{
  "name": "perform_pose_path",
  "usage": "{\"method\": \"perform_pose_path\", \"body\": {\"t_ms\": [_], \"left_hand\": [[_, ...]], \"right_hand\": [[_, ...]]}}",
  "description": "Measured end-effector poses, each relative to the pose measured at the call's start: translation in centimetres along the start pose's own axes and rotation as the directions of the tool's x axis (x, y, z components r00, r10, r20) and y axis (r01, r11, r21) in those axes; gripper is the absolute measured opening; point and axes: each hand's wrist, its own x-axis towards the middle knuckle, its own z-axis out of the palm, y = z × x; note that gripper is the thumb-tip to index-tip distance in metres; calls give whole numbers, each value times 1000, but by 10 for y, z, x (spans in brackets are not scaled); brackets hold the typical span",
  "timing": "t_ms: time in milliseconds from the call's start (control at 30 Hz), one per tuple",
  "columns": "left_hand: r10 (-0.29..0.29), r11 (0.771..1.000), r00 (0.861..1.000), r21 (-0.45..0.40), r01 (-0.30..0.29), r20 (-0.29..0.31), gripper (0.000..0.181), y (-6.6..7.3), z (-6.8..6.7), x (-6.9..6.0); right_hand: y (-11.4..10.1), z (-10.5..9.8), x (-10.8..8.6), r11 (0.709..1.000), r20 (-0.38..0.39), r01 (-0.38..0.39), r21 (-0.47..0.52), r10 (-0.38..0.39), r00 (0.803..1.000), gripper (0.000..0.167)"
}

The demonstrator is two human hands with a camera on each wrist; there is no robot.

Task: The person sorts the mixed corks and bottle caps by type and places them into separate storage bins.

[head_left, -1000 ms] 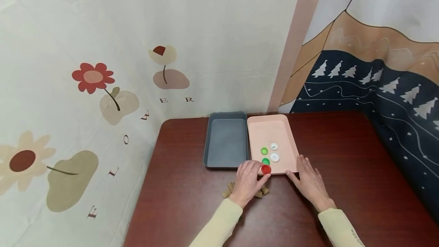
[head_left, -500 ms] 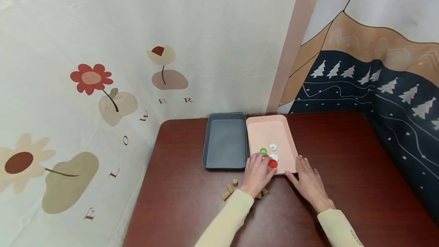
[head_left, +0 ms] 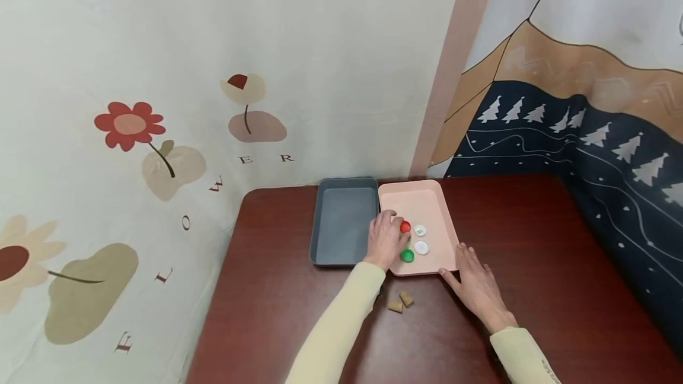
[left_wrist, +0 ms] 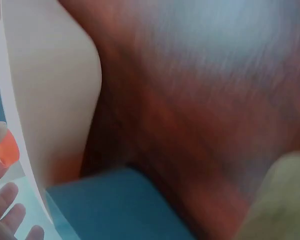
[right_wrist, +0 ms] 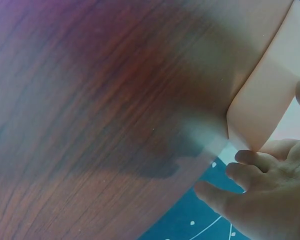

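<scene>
My left hand [head_left: 385,242] pinches a red bottle cap [head_left: 405,226] between thumb and fingers, over the left side of the pink tray [head_left: 413,194]. In the left wrist view the red cap shows as an orange-red disc at the frame's left edge. A green cap [head_left: 407,255] and two white caps [head_left: 421,248] lie in the tray close to this hand. The light green cap is mostly hidden by the fingers. My right hand [head_left: 476,286] rests at the tray's front right corner, fingers extended along its side and thumb by the front edge.
A dark grey tray [head_left: 341,224] stands directly left of the pink one. Two short brown cork-like pieces [head_left: 395,307] lie on the table [head_left: 443,336] in front; the left sleeve covers the area beside them. A printed cloth [head_left: 331,76] hangs behind the table.
My left hand has carried the red cap from the pink tray's front edge, first rightward, then back and left. The green cap shows again. The right hand stays at its corner.
</scene>
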Motion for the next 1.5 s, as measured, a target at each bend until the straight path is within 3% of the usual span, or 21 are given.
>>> {"method": "perform_pose_path", "body": {"t_ms": [133, 333, 500, 633, 833, 1033, 1233, 1500], "left_hand": [[-27, 999, 999, 41, 25, 45, 27, -6, 4, 9], [-100, 993, 992, 74, 94, 82, 28, -4, 10, 17], [-134, 988, 982, 91, 122, 132, 47, 3, 12, 23], [-144, 989, 977, 61, 136, 158, 62, 0, 7, 19], [-105, 993, 984, -45, 112, 142, 62, -8, -10, 4], [-87, 983, 986, -151, 108, 142, 65, -26, -31, -12], [-85, 980, 989, -170, 105, 119, 68, -51, -45, -34], [-135, 977, 991, -162, 137, 24, 77, -91, -60, -72]], "right_hand": [[-3, 0, 0, 1000, 1, 4, -4, -4, 1000, 88], [-6, 0, -1, 1000, -5, 13, -13, -13, 1000, 85], [-4, -4, -1, 1000, 4, 8, -11, -8, 1000, 85], [-6, -5, 0, 1000, 20, 5, 2, -5, 1000, 87], [-4, -4, 0, 1000, 34, 3, 6, -3, 999, 91], [-4, -5, -1, 1000, 40, 10, 11, -10, 999, 90], [-4, -4, -1, 1000, 51, 10, 5, -10, 999, 91], [-3, -6, -2, 1000, 59, 12, 14, -13, 998, 92]]}}
